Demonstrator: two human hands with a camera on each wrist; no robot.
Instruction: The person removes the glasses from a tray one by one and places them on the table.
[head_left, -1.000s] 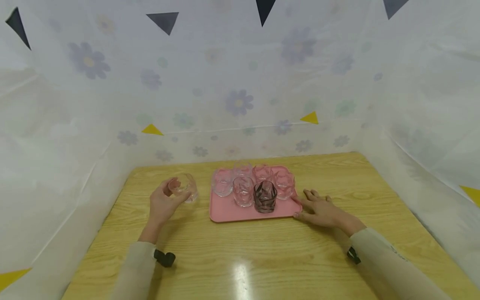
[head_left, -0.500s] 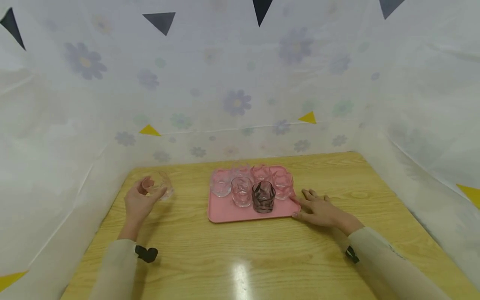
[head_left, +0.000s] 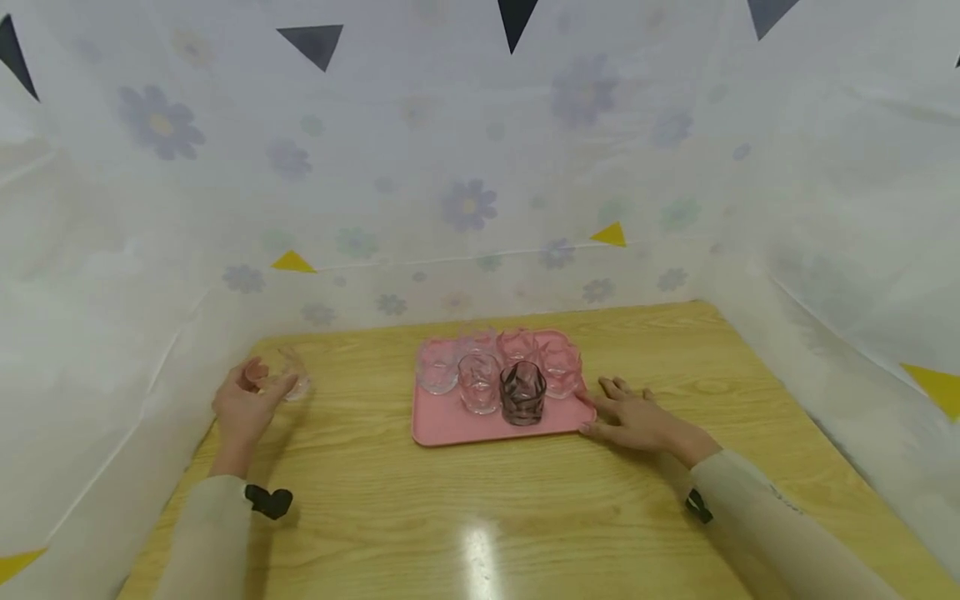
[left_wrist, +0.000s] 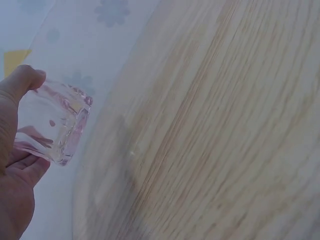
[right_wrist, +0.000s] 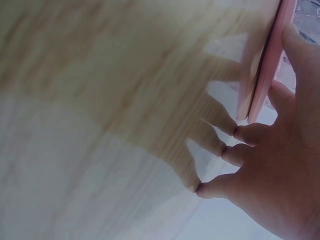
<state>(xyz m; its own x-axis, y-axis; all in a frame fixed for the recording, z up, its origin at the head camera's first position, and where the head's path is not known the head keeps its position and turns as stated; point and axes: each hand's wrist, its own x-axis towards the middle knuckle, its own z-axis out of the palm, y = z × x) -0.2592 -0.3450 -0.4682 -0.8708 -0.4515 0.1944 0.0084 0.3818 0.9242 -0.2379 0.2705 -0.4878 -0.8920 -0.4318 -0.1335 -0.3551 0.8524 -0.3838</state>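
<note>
At the left side of the table, my left hand (head_left: pixel 243 408) holds a clear drinking glass (head_left: pixel 295 379), thumb on one side and fingers on the other. The left wrist view shows this faceted glass (left_wrist: pixel 60 125) a little above the table, its shadow falling on the wood. My right hand (head_left: pixel 637 423) lies by the right edge of a pink tray (head_left: pixel 457 433), fingers spread; its thumb and index finger touch the rim, while other fingertips rest on the wood. On the tray stand a dark grey glass (head_left: pixel 523 396) and several clear glasses, among them a front one (head_left: pixel 479 385).
The wooden table (head_left: pixel 390 517) has a white flower-patterned sheet (head_left: pixel 420 167) behind it and white sheeting along both sides. The left sheet wall (head_left: pixel 150 392) is close to my left hand. Black and yellow triangles are on the sheets.
My left hand has carried the clear glass leftward, away from the tray towards the left wall. My right hand stays at the tray's right edge. The view has shifted slightly.
</note>
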